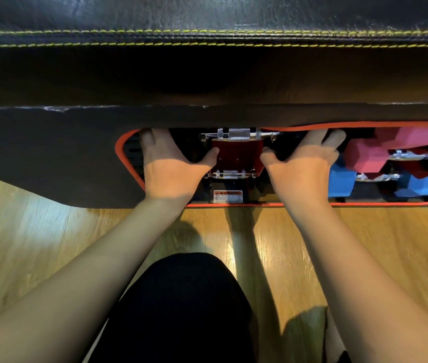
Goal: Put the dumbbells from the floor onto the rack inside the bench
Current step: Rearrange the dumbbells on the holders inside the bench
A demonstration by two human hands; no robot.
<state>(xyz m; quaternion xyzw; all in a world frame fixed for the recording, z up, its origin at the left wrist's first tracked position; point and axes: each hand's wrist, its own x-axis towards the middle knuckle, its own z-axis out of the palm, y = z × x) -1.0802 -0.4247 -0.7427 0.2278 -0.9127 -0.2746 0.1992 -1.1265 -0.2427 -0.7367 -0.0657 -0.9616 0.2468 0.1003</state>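
The left hand point(167, 163) reached into the bench's point(207, 74) side opening with fingers spread over the dark end of a black dumbbell point(239, 134), thumb pointing inward; whether the fingertips curled round that end could not be told, since they ran into shadow. The right hand point(303, 163) mirrored it on the other end, fingers splayed and thumb toward the middle, its grip equally hidden. Between the hands lay the knurled chrome handle of that dumbbell at the top of the red rack point(236, 155), with a second chrome handle point(229, 174) lower, toward the opening's front edge.

By the look of it the task was well along: toward the right end of the opening, a pink dumbbell point(364, 155) and a blue dumbbell point(340, 180) already sat on the rack, and no dumbbell showed on the wooden floor point(50, 231). What seemed left was seating the black one and freeing both hands.

The padded bench top overhung the opening and shaded it, leaving little headroom. A warning label point(227, 196) sat at the front edge, just inside the orange trim point(233, 205). A dark-clad knee point(181, 310) filled the foreground.
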